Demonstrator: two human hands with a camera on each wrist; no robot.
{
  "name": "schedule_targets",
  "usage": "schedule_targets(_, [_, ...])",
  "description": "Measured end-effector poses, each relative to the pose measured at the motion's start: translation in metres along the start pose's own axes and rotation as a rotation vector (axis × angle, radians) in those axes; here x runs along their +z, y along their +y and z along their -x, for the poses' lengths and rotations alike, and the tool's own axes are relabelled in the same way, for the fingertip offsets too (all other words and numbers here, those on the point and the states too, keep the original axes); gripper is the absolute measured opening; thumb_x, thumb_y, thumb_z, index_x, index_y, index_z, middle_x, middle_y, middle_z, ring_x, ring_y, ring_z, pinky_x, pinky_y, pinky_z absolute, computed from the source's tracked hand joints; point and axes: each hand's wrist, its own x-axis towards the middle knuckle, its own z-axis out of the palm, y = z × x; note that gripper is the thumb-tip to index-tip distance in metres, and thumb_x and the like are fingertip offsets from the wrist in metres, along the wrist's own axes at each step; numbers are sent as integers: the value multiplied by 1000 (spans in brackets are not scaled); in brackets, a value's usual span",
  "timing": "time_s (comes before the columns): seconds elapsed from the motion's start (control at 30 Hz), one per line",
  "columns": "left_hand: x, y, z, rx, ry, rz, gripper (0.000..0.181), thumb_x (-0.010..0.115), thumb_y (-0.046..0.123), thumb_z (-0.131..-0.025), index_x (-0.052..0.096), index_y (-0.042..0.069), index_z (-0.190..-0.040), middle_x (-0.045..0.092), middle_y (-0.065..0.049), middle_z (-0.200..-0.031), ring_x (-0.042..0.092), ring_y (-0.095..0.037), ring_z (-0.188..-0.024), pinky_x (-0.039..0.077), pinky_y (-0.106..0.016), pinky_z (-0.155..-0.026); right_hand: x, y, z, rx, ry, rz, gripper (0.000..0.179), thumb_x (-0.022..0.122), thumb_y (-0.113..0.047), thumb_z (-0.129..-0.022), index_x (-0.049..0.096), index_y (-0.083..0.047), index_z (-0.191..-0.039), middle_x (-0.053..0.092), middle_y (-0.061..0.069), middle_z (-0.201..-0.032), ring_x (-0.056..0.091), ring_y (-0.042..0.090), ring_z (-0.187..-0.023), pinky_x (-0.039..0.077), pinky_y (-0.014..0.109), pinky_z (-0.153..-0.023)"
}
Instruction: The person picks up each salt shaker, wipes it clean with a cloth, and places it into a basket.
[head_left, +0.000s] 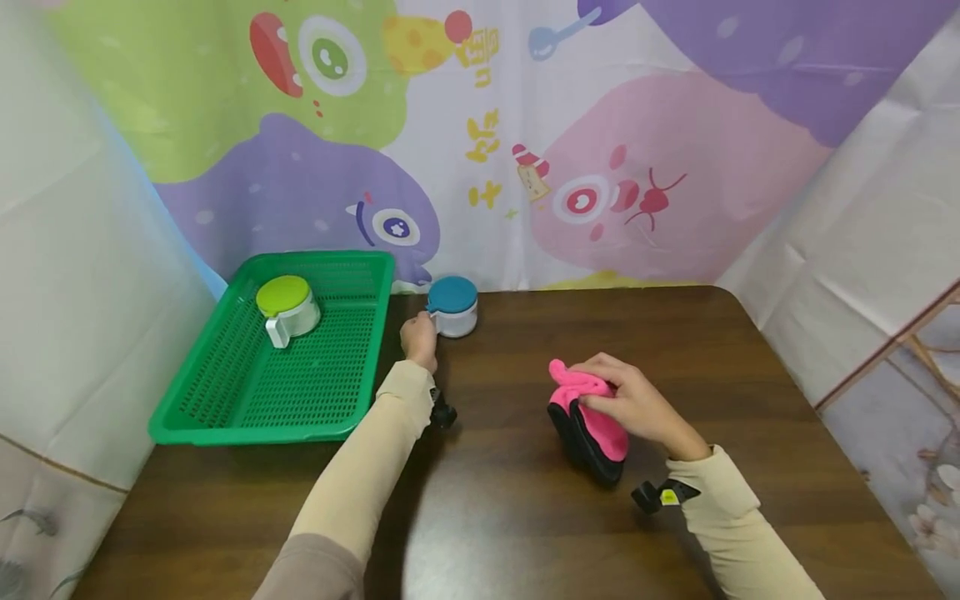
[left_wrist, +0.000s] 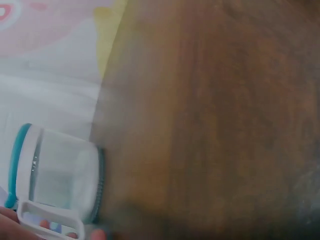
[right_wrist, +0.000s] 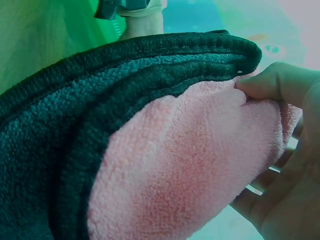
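Observation:
At the back of the table, my left hand (head_left: 420,340) grips the white handle (left_wrist: 52,215) of a clear jar with a blue lid (head_left: 453,295). In the left wrist view its see-through body (left_wrist: 65,170) shows, with fingertips curled through the handle. My right hand (head_left: 630,400) pinches a bunched pink towel (head_left: 606,427) with black edging, right of the middle. The right wrist view shows the towel's fluffy pink side (right_wrist: 170,165) and its dark edge (right_wrist: 80,145) folded over, the thumb pressing near the top corner.
On the left stands a green plastic basket (head_left: 365,367) with perforated sides. Inside it sits a similar jar (head_left: 285,296) with a lime-green lid and white handle. The brown wooden table (head_left: 510,508) ends at a cartoon-printed curtain (head_left: 480,242) behind, with pale cloth walls on both sides.

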Motion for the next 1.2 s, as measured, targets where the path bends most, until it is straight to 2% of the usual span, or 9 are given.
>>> schedule_targets(0.13, [-1, -6, -4, -5, -10, 27, 31, 45, 25, -95, 60, 3, -111, 57, -10, -107, 50, -19, -87, 43, -30, -68, 2, 0, -1, 6, 3, -2, 33, 70, 2, -80, 69, -6, -113, 66, 8, -105, 53, 7, -85, 48, 21, -68])
schedule_targets(0.23, [-2, -7, -7, -19, -27, 52, 34, 50, 23, -91, 60, 1, -115, 55, -8, -101, 49, -18, -83, 41, -28, -62, 2, 0, -1, 6, 4, 0, 34, 70, 2, -80, 69, -5, -112, 66, 9, -105, 53, 6, -85, 48, 21, -68])
schedule_targets(0.33, [-2, -7, -6, -50, -62, 87, 33, 53, 23, -88, 59, 2, -112, 54, -6, -97, 51, -20, -82, 44, -29, -66, 2, 0, 0, 10, 0, 0, 33, 70, 3, -80, 69, -5, -112, 66, 9, -105, 53, 7, -84, 48, 21, -67])
schedule_targets(0.47, [-3, -7, -4, -99, -121, 137, 31, 55, 24, -87, 58, 5, -111, 54, -6, -95, 54, -20, -81, 49, -33, -77, 1, 0, 0, 26, -9, -4, 34, 70, 2, -80, 69, -4, -113, 65, 10, -105, 53, 8, -83, 49, 22, -66])
schedule_targets(0.63, [-6, -9, -5, -122, -172, 119, 29, 55, 26, -88, 60, 6, -109, 57, -6, -95, 58, -19, -80, 52, -33, -81, 1, 0, 1, 40, -16, -3, 33, 70, 1, -81, 68, -4, -114, 65, 10, -104, 52, 9, -83, 49, 22, -66])
schedule_targets(0.8, [-6, -10, -7, -114, -275, 37, 32, 53, 29, -91, 62, 5, -110, 61, -5, -96, 64, -17, -79, 54, -28, -74, 0, 0, 2, 42, -11, 8, 33, 71, 0, -81, 69, -4, -113, 65, 9, -104, 52, 9, -84, 48, 22, -66])
schedule_targets(0.93, [-6, -11, -6, -105, -343, -5, 34, 51, 28, -93, 63, 3, -112, 62, -1, -90, 63, -14, -76, 52, -23, -67, -1, 1, 3, 50, -14, 9, 33, 71, -1, -82, 69, -4, -114, 65, 10, -105, 52, 9, -85, 49, 22, -67])
schedule_targets(1.07, [-7, -12, -4, -87, -363, -18, 34, 50, 26, -93, 65, 4, -113, 59, 2, -82, 60, -14, -74, 48, -23, -64, -1, 1, 4, 68, -21, 8, 33, 70, -1, -82, 68, -5, -115, 65, 10, -106, 52, 9, -86, 49, 23, -68])
schedule_targets(1.2, [-6, -12, -2, -57, -349, -17, 34, 51, 27, -94, 67, 2, -111, 62, 2, -81, 61, -14, -73, 48, -23, -65, -2, 1, 4, 72, -18, 8, 33, 70, -1, -82, 68, -4, -115, 65, 10, -106, 53, 9, -86, 49, 22, -68])
